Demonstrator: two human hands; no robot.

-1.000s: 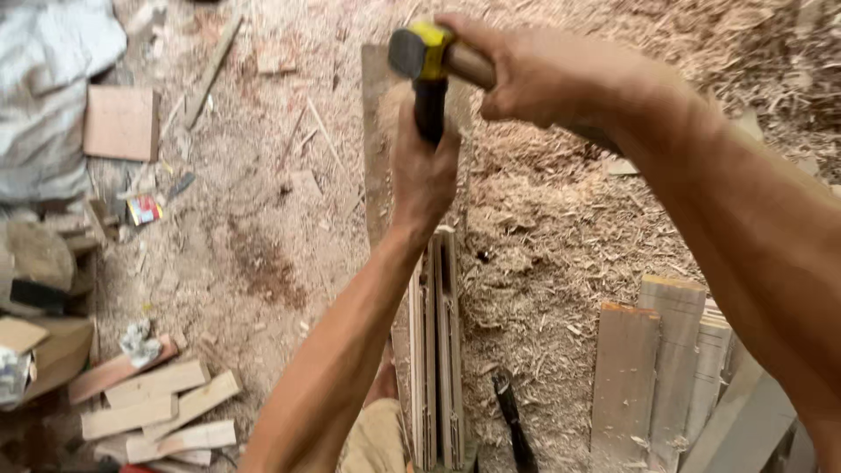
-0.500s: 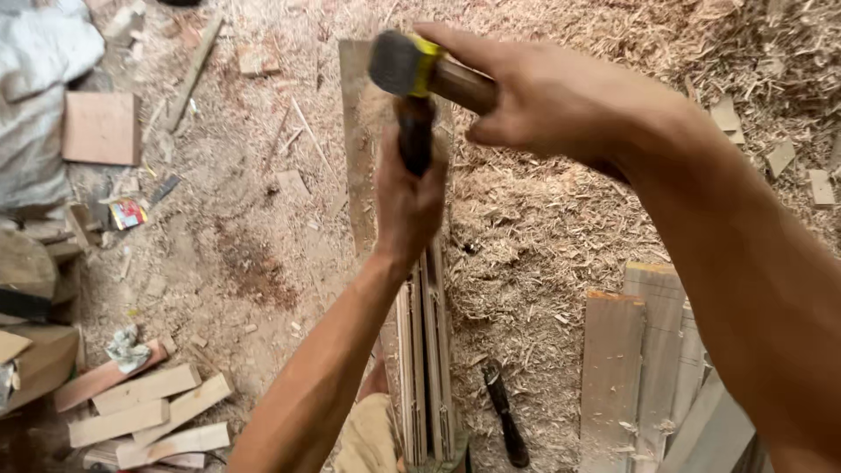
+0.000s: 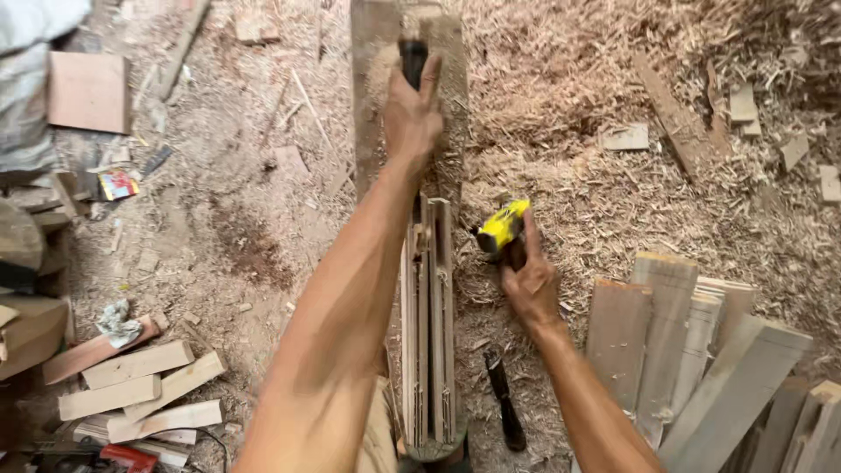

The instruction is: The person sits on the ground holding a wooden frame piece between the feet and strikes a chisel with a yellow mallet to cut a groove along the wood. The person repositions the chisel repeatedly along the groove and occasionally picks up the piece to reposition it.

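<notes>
Gripping a dark tool handle, left hand is closed around it over the long upright plank. Right hand is wrapped around a yellow-and-black hammer, head up, right of the bundled thin slats on the sawdust floor.

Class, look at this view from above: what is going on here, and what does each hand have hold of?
A person is working wood on a floor thick with shavings. The left hand grips a dark-handled tool set upright against a long board that runs away from the camera. The right hand holds a yellow-headed hammer low beside a bundle of thin strips standing on edge. Cut planks lie to the right, short offcuts to the left.
</notes>
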